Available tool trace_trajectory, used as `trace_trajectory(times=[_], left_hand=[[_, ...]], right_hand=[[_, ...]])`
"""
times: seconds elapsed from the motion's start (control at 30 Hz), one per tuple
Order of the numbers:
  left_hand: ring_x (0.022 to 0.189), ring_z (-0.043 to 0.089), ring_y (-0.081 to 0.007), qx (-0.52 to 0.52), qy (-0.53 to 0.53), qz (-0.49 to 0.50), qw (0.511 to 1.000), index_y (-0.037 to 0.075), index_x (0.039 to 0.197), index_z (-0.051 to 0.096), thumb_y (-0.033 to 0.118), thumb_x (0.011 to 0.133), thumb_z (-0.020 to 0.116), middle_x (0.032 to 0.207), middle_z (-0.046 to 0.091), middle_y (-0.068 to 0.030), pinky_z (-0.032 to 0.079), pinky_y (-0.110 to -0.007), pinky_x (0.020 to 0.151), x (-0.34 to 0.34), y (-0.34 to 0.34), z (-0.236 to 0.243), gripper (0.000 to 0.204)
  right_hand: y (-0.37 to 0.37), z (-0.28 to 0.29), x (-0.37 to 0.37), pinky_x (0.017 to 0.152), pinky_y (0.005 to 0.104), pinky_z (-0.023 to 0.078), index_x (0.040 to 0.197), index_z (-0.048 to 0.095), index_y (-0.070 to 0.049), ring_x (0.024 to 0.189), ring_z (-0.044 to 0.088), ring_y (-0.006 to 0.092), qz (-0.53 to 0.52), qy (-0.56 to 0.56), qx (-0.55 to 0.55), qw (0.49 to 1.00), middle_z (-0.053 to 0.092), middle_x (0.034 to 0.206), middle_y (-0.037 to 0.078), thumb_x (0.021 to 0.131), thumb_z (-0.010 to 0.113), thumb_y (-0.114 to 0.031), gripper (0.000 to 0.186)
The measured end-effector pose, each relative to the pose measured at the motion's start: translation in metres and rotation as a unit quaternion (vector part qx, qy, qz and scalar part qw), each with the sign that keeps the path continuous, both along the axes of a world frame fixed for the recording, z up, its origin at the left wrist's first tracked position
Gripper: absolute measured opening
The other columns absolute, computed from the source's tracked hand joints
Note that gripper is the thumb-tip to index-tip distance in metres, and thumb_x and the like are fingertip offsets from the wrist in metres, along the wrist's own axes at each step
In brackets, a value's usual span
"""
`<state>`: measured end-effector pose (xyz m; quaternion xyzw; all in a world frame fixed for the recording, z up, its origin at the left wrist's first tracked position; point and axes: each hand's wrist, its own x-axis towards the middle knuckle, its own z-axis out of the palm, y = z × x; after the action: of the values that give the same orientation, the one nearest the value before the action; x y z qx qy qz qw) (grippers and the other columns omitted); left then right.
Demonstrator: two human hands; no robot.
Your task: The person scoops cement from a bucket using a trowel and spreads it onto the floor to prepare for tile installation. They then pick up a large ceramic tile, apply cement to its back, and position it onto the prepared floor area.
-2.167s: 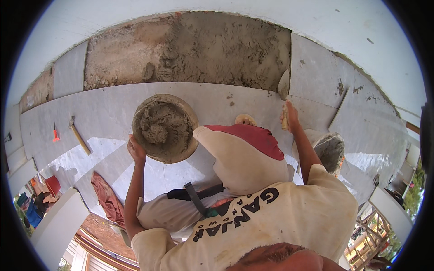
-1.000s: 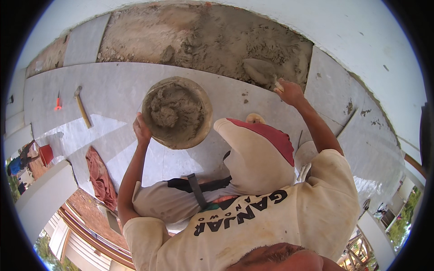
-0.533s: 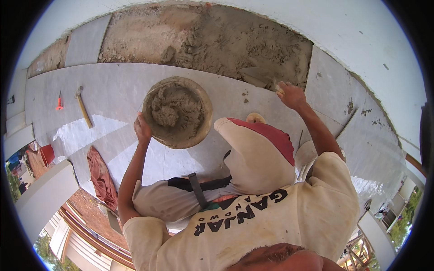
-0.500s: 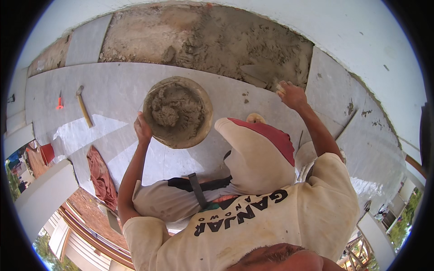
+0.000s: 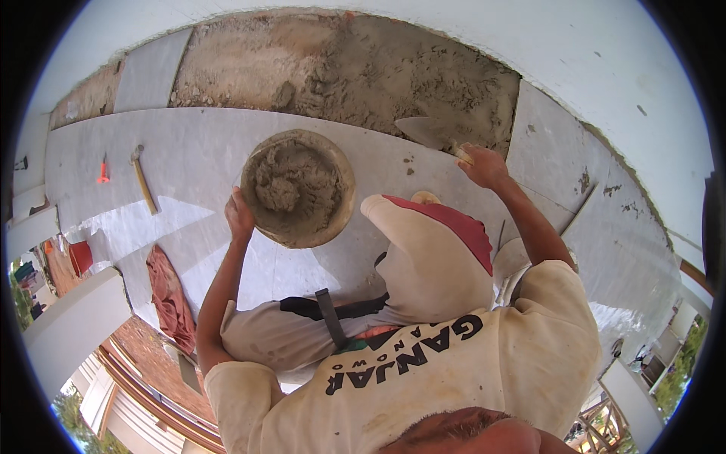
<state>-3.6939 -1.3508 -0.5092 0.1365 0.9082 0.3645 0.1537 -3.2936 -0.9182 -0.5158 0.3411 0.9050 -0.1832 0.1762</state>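
Note:
My right hand point(image 5: 485, 166) is closed round the handle of a pointed trowel point(image 5: 425, 132). The trowel's blade lies over wet grey mortar point(image 5: 446, 83) spread in the bed along the wall, close to the edge of the laid tiles. To the left, a round bucket point(image 5: 346, 189) stands on the tiles, with a heap of mortar point(image 5: 283, 189) inside. My left hand point(image 5: 240, 217) grips the bucket's left side near the rim; part of the fingers is hidden.
Left of the bucket lie a hammer point(image 5: 144, 181), an orange-handled tool point(image 5: 103, 170) and a reddish cloth point(image 5: 168, 299). One grey tile point(image 5: 153, 69) sits at the far left of the bed. Beyond the bed rises a white wall point(image 5: 590, 68). Small mortar spots mark the tiles.
My right hand has turned and shifted slightly, and the trowel blade has swung a little left and shows more of its face. My left hand stays at the bucket.

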Motion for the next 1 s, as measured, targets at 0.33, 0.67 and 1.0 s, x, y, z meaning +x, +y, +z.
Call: trace_trajectory(times=[0.33,0.67,1.0], left_hand=[[0.085,0.066,-0.0305,-0.04,-0.003,-0.045,0.998,-0.007,0.1,0.067,0.045,0.106,0.034,0.092,0.069,-0.0207,0.05,-0.042,0.079,-0.009,-0.017,0.003,0.061],[0.064,0.06,-0.0149,-0.028,-0.257,0.024,0.966,0.003,0.096,0.062,0.045,0.105,0.036,0.079,0.064,-0.0079,0.05,-0.031,0.058,0.009,-0.02,0.053,0.051],[0.052,0.05,-0.0135,-0.039,-0.201,0.03,0.978,0.004,0.081,0.057,0.042,0.105,0.036,0.063,0.053,-0.0044,0.041,-0.029,0.048,0.008,-0.017,0.035,0.049]], right_hand=[[0.034,-0.001,0.017,0.09,0.0476,0.05,0.129,0.055,-0.007,0.105,0.064,0.0367,-0.031,-0.007,0.021,0.999,0.068,0.109,0.018,0.095,0.056,-0.042,0.049],[0.133,-0.022,0.055,0.092,0.0486,0.05,0.126,0.056,-0.005,0.107,0.064,0.0374,-0.193,-0.027,0.094,0.976,0.067,0.113,0.024,0.098,0.049,-0.045,0.049],[0.105,-0.042,0.062,0.045,0.0355,0.047,0.1,0.054,-0.006,0.054,0.055,0.0183,-0.57,0.298,-0.36,0.676,0.055,0.07,0.008,0.095,0.059,-0.05,0.045]])
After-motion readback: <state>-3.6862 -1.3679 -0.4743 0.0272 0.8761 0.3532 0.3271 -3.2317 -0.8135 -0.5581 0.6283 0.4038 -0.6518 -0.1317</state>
